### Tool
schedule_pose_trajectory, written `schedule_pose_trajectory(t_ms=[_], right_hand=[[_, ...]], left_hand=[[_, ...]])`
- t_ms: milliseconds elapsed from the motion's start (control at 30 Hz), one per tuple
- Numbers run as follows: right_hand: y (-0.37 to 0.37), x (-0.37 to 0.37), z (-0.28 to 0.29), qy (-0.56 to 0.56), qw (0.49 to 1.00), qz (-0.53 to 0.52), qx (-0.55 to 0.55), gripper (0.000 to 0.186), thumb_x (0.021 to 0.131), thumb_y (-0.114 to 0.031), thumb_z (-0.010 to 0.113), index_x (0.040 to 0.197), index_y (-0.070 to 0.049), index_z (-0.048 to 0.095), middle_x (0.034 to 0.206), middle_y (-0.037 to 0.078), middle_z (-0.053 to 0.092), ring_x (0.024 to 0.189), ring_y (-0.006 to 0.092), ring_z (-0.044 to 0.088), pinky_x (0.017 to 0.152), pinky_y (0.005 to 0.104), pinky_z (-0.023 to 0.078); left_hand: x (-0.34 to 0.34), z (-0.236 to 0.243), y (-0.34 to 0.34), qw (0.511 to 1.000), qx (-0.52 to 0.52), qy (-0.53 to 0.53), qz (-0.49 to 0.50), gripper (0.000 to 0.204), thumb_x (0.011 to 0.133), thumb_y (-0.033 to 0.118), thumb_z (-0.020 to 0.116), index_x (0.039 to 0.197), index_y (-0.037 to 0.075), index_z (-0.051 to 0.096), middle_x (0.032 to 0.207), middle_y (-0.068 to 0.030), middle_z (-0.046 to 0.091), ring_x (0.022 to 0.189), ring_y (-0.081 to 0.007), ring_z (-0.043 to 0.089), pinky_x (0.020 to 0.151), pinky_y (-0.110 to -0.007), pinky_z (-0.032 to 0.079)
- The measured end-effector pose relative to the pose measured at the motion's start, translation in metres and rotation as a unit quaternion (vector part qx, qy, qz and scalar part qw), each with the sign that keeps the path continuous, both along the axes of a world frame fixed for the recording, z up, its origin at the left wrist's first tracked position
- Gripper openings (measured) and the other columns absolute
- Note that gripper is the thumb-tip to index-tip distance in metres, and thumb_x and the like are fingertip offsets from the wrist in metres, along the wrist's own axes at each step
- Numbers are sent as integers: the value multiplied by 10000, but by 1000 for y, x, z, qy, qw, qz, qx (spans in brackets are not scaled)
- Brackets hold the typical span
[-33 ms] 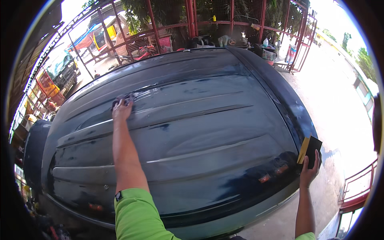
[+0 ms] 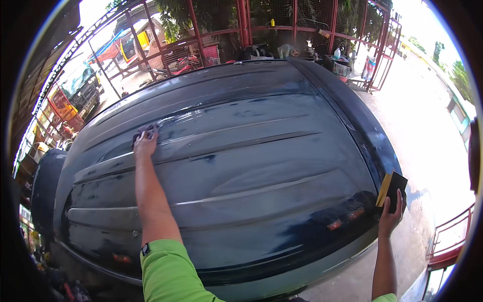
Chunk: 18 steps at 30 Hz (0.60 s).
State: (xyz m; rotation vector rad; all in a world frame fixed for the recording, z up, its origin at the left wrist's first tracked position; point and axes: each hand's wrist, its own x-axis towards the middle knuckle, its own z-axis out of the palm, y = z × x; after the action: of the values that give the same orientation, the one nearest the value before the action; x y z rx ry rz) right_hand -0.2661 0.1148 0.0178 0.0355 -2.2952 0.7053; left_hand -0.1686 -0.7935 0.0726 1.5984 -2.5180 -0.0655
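Note:
My left hand (image 2: 146, 141) presses a dark, bunched cloth or pad (image 2: 138, 136) onto the wet-looking roof (image 2: 261, 156) of a dark vehicle, left of its middle, fingers curled over it. The roof has long raised ribs and dull, hazy patches. At the right, my right hand (image 2: 391, 214) grips a black and yellow rectangular block (image 2: 391, 190) beside the roof's right edge, thumb and fingers around its lower part.
Behind the roof stand red metal mesh fencing (image 2: 241, 30), plants, assorted clutter and a white bottle (image 2: 337, 53). A parked dark vehicle (image 2: 85, 93) is beyond at left. Pale pavement (image 2: 422, 146) runs along the right, with a red railing (image 2: 445, 236) low on that side.
My left hand and the dark cloth have slid a little to the left along the roof. My right hand still holds the block, almost unchanged.

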Motion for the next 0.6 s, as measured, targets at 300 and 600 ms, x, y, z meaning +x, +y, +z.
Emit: schedule_pose_trajectory(t_ms=[300,600], right_hand=[[-7,-7,-6,-1,997,28,69,863,875,-653,801,1537,-127,629,1688,198,460,1537,432,451,1234,552,399],[-17,-13,1,46,998,7,45,653,904,-422,862,1483,-190,668,1656,181,512,1485,419,520,1176,547,462]], left_hand=[[218,4,8,972,-2,1,236,898,1025,784,419,1697,188,410,1697,-284,392,1551,-473,428,1262,-551,366],[-57,10,282,988,-68,57,-130,795,1041,617,503,1638,94,453,1717,-260,375,1614,-462,304,1284,-669,243]])
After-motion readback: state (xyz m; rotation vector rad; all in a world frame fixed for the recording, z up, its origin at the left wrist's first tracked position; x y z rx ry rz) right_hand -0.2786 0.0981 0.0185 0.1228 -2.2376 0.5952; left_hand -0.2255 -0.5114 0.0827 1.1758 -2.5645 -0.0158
